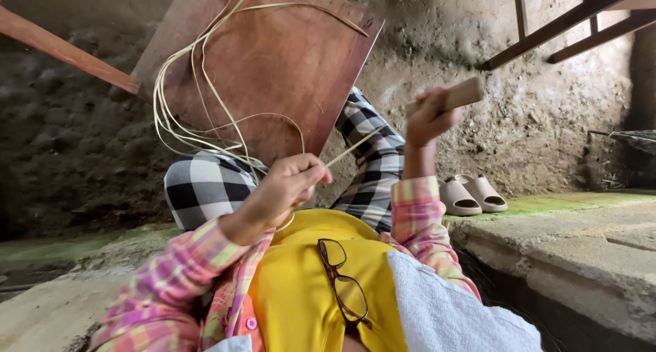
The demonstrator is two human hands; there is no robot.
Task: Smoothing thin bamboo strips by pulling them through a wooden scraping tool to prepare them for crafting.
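Observation:
My left hand point(287, 184) pinches a thin pale cane strip point(352, 147) that runs up and right toward my right hand. My right hand point(429, 116) is raised and grips a tool with a light wooden handle point(454, 96); any blade is hidden. A bundle of long pale cane strips point(198, 78) loops over a brown wooden board point(287, 58) resting on my checked black-and-white trouser knees point(205, 184). I wear a pink plaid shirt over a yellow top, with dark-framed glasses point(342, 283) hanging at the chest and a white towel point(444, 311) on my lap side.
A pair of beige slip-on sandals point(471, 195) sits on the ground to the right. A rough earthen wall point(547, 106) stands behind. A concrete slab ledge point(588, 256) lies at right. Dark wooden beams point(567, 17) cross the upper right, and a wooden plank point(61, 48) the upper left.

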